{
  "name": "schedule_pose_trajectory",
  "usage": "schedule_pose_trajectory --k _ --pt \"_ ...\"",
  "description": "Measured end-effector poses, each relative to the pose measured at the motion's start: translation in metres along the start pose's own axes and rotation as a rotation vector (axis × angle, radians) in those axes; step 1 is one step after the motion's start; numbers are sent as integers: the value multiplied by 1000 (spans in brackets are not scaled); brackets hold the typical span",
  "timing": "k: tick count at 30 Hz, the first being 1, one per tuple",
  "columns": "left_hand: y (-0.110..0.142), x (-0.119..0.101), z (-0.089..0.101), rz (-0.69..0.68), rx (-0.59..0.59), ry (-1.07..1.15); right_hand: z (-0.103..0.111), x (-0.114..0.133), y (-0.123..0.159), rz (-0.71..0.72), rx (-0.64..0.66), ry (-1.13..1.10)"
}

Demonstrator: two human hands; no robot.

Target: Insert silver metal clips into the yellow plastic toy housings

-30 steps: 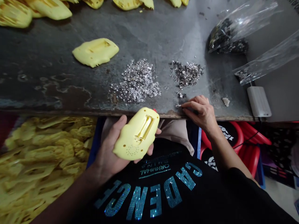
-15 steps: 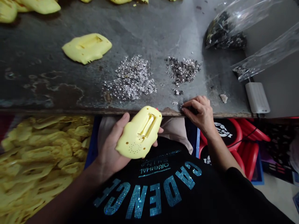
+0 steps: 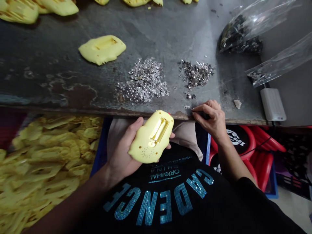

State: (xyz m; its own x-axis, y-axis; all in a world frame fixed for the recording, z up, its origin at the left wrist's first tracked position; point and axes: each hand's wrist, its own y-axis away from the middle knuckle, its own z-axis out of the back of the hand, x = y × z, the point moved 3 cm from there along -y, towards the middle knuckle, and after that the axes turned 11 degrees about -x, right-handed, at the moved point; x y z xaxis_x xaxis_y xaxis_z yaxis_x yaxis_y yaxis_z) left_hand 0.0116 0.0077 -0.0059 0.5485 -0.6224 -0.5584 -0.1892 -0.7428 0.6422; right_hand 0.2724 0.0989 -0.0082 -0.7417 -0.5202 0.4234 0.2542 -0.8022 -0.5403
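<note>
In my left hand [image 3: 126, 146] is a yellow plastic toy shell [image 3: 141, 138] with a long battery compartment, screw holes and a ring of small speaker holes facing up. A bit of red shows at its far edge. My right hand [image 3: 211, 118] rests at the table's front edge, thumb and fingertips pinched together; what is between them is too small to make out. Just left of those fingertips lies a small metal piece [image 3: 187, 107]. Beyond my hands are two heaps of small metal contact pieces, a larger silver heap [image 3: 146, 81] and a smaller darker heap [image 3: 197, 74].
Another yellow shell [image 3: 102, 49] lies on the metal table [image 3: 170, 32], with more shells [image 3: 58, 6] at the back left. Plastic bags of parts [image 3: 240, 35] and a white box [image 3: 273, 104] stand right. Below are piled yellow shells [image 3: 51, 162] and red rimmed items [image 3: 248, 143].
The view has shifted slightly, so the table things appear farther right. My left hand still holds the shell, and my right hand stays pinched at the table edge.
</note>
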Motion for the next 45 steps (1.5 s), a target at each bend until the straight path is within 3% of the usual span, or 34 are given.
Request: schedule_pose_trajectory --k 6,13,21,31,35,39,42,45 --pt "-5 9 2 59 195 79 18 35 -3 103 6 -241" --pt "-2 12 -2 101 250 129 12 71 -12 238 34 -432" --pt "5 11 -4 82 230 144 11 85 -21 604 22 -246" --pt "6 15 -5 53 162 143 17 89 -20 792 74 -39" --pt "7 14 -10 20 169 137 17 89 -19 772 96 -48" --pt "7 13 -9 9 171 143 16 86 -16 602 110 -168" --pt "8 13 -5 39 157 125 15 83 -10 479 71 -208" --pt "9 12 -5 73 145 89 15 83 -4 445 10 -184"
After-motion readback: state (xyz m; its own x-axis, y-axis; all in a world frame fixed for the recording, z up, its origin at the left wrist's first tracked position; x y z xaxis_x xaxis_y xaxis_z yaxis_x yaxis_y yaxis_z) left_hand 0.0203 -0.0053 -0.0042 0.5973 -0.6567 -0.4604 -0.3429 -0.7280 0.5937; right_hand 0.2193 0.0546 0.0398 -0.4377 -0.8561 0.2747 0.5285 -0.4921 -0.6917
